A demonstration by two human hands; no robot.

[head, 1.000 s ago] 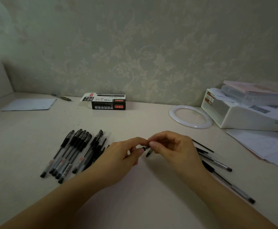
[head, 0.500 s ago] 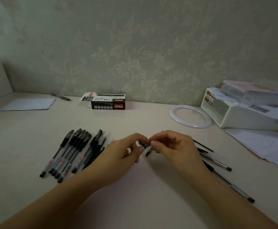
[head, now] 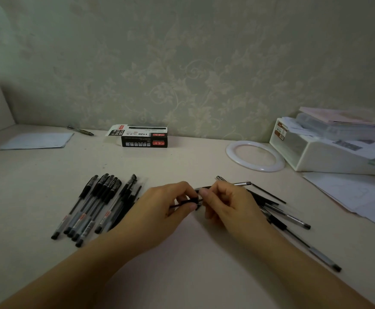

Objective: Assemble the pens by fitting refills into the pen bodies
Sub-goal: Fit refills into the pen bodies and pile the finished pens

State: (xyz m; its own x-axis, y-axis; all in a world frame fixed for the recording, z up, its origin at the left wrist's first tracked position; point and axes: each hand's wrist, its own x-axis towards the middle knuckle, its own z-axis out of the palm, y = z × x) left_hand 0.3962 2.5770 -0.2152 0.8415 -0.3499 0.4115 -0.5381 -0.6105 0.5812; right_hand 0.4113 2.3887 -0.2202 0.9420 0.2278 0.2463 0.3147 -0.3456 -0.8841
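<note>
A slim black pen part (head: 185, 201) sits at table centre, pinched between the left hand (head: 159, 214) and right hand (head: 229, 204). Capped pens (head: 92, 208) lie fanned at left, loose refills and clear barrels (head: 289, 217) at right; a white ring (head: 231, 156) lies far right.

Our left hand (head: 159, 212) and right hand (head: 229, 204) meet mid-frame, fingertips nearly touching, fingers curled in pinch grips; both forearms angle in from the bottom corners.
</note>
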